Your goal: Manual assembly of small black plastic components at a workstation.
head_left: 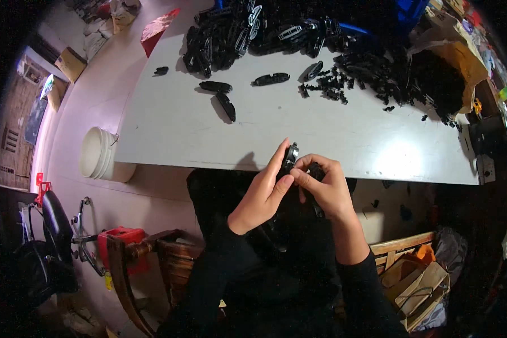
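Pale bench (208, 135), black plastic parts (225, 48) heaped along its far side. Left hand (260, 197) and right hand (329, 188) meet at the near edge, fingers of both gripping one small black piece (291, 156).

A heap of parts (225, 48) lies on the far side of the table (253, 132), top centre of the frame; I see loose parts (271, 79) just before it. Rightward, bits (372, 73) spread toward a bag (472, 61) at upper right, more bits inside. At the near edge, mid-frame, one part (290, 157) sits between the left hand (260, 197) and the right hand (328, 188). A bucket (93, 152) stands left of the table.
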`<state>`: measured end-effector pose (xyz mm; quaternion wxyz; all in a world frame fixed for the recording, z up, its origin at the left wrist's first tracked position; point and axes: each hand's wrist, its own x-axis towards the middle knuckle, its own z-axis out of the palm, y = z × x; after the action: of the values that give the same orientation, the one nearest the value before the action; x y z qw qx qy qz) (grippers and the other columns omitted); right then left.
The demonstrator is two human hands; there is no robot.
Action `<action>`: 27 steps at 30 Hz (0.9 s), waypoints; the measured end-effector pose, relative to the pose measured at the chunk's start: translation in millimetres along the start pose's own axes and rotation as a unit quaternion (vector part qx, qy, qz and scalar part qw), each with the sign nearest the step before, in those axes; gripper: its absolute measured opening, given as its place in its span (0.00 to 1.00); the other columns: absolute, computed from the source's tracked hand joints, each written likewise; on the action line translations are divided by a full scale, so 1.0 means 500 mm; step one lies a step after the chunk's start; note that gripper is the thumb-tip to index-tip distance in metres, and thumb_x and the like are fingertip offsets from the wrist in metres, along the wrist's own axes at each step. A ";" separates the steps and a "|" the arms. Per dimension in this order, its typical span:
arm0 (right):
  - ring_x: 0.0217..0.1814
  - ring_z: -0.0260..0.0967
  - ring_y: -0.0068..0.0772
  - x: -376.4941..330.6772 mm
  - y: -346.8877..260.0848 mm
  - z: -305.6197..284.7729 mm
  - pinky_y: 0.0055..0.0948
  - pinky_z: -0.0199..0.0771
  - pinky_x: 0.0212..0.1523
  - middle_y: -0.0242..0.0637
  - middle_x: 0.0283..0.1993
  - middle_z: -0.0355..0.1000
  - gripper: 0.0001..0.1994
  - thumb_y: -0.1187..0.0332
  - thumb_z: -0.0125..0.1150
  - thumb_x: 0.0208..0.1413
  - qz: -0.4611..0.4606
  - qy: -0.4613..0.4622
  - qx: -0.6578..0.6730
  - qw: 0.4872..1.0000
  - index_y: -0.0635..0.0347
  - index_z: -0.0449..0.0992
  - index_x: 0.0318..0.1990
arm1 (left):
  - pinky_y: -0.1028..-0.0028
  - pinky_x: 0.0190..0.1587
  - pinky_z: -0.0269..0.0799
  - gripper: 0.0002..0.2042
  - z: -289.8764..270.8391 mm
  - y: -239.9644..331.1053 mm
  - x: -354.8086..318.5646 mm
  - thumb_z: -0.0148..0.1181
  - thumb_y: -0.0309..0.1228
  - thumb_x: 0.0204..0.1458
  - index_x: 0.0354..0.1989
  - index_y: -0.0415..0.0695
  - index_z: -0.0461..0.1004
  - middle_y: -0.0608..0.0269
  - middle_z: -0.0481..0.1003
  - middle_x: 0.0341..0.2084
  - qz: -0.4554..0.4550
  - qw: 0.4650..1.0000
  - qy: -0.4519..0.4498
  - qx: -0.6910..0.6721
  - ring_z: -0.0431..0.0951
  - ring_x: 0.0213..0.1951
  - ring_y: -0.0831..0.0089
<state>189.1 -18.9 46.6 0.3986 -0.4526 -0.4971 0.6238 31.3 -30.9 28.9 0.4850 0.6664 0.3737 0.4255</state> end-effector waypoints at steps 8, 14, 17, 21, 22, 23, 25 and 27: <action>0.17 0.62 0.17 -0.012 0.008 0.015 0.16 0.61 0.18 0.29 0.21 0.66 0.06 0.74 0.58 0.50 -0.037 0.025 -0.001 0.999 0.67 0.70 0.28 | 0.76 0.53 0.57 0.27 -0.002 -0.013 -0.007 0.42 0.34 0.60 0.64 0.38 0.43 0.49 0.59 0.57 0.006 1.000 0.014 0.006 0.64 0.52 0.70; 0.17 0.61 0.16 -0.010 0.019 0.028 0.15 0.60 0.19 0.28 0.20 0.66 0.08 0.70 0.60 0.51 -0.057 0.088 0.017 0.994 0.65 0.69 0.31 | 0.83 0.28 0.60 0.25 0.000 -0.009 -0.021 0.43 0.30 0.59 0.65 0.44 0.47 0.62 0.68 0.41 -0.014 1.000 0.010 0.014 0.58 0.24 0.84; 0.22 0.65 0.17 -0.023 0.025 0.012 0.17 0.65 0.18 0.32 0.24 0.69 0.09 0.69 0.61 0.51 0.028 -0.021 0.013 0.999 0.66 0.70 0.33 | 0.80 0.24 0.58 0.26 0.000 0.004 -0.035 0.44 0.29 0.58 0.65 0.46 0.47 0.69 0.61 0.19 -0.053 0.998 -0.035 -0.008 0.58 0.20 0.82; 0.38 0.68 0.26 -0.037 0.079 0.004 0.26 0.69 0.39 0.38 0.36 0.71 0.16 0.66 0.62 0.50 -0.095 -0.018 -0.136 0.986 0.69 0.69 0.41 | 0.78 0.29 0.65 0.25 -0.009 -0.003 -0.049 0.47 0.32 0.57 0.64 0.46 0.51 0.63 0.68 0.24 -0.068 0.996 -0.059 0.001 0.67 0.24 0.77; 0.45 0.67 0.29 -0.040 0.079 0.005 0.29 0.66 0.48 0.41 0.40 0.71 0.20 0.64 0.63 0.49 -0.077 -0.056 -0.124 0.988 0.70 0.68 0.45 | 0.76 0.31 0.66 0.24 -0.029 -0.016 -0.052 0.49 0.33 0.56 0.62 0.46 0.55 0.61 0.69 0.28 0.000 0.993 -0.056 0.105 0.69 0.28 0.74; 0.45 0.67 0.29 -0.039 0.068 0.001 0.29 0.66 0.48 0.41 0.41 0.71 0.20 0.64 0.63 0.49 -0.085 -0.086 -0.116 0.986 0.69 0.68 0.46 | 0.74 0.34 0.67 0.23 -0.053 -0.023 -0.052 0.51 0.34 0.55 0.60 0.46 0.59 0.60 0.71 0.32 0.068 0.974 -0.052 0.208 0.71 0.32 0.71; 0.44 0.67 0.27 -0.022 0.061 -0.037 0.27 0.66 0.47 0.38 0.44 0.69 0.20 0.64 0.61 0.50 -0.071 -0.119 -0.100 0.985 0.65 0.68 0.48 | 0.68 0.41 0.66 0.19 -0.092 -0.012 -0.028 0.58 0.33 0.48 0.49 0.42 0.69 0.54 0.70 0.35 0.003 0.974 0.006 0.227 0.71 0.37 0.60; 0.30 0.69 0.20 0.024 0.027 -0.066 0.18 0.68 0.28 0.35 0.34 0.72 0.12 0.65 0.55 0.55 -0.031 0.004 -0.095 0.995 0.67 0.72 0.38 | 0.68 0.40 0.66 0.15 -0.129 -0.038 0.016 0.54 0.29 0.50 0.47 0.41 0.70 0.54 0.69 0.34 0.090 0.928 0.129 0.338 0.70 0.37 0.59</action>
<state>216.7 -1.8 28.1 0.3748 -0.4750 -0.5664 0.5596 -27.4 2.4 22.8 0.1386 0.7607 0.4935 0.3982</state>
